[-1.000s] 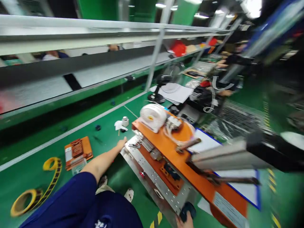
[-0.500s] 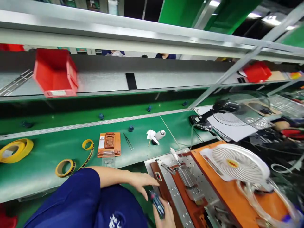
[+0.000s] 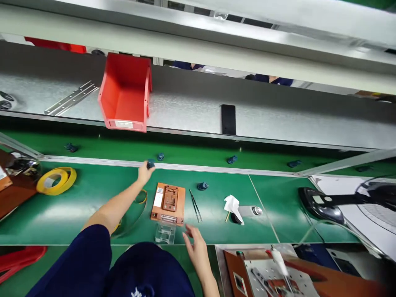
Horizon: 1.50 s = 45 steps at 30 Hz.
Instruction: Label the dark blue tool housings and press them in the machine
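One yellow tape roll (image 3: 68,185) lies on the table (image 3: 95,196), left of the orange fixture (image 3: 168,204). Beyond the fixture's far left corner, the left hand (image 3: 144,173) pinches a dark blue piece (image 3: 151,163). By its near right corner, the right hand (image 3: 195,244) has fingers loosely parted. Black tweezers (image 3: 194,202) lie just right of the fixture.

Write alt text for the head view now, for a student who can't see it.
A person's left hand holds a small dark-blue object near the back of a green workbench. The right hand, fingers spread, is near an orange fixture and tweezers.
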Each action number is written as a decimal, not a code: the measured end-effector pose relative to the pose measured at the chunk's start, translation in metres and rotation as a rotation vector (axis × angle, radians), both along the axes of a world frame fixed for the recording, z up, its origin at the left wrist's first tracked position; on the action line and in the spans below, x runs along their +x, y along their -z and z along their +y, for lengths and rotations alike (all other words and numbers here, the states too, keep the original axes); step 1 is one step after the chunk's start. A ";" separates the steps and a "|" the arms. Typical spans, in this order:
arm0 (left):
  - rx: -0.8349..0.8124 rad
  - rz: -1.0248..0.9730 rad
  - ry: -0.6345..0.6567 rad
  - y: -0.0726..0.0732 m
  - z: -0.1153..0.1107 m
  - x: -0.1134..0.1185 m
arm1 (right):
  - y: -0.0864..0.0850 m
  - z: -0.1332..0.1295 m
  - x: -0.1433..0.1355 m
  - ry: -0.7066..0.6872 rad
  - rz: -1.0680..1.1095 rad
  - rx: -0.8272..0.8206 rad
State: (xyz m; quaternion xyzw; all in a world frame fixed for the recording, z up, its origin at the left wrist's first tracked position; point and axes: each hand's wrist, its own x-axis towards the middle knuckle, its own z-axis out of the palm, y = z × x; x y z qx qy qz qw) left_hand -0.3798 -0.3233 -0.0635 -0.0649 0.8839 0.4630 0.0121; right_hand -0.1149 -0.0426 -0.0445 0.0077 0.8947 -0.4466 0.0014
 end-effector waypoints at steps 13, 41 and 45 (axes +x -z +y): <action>-0.061 0.041 -0.480 0.084 -0.074 -0.121 | 0.015 -0.004 -0.015 0.087 -0.158 0.105; 1.263 -0.786 0.041 -0.034 0.093 0.130 | -0.027 -0.010 -0.043 -0.014 -0.132 -0.160; 1.047 -0.747 -0.094 -0.029 0.113 0.177 | -0.029 -0.007 -0.060 -0.294 -0.020 -0.160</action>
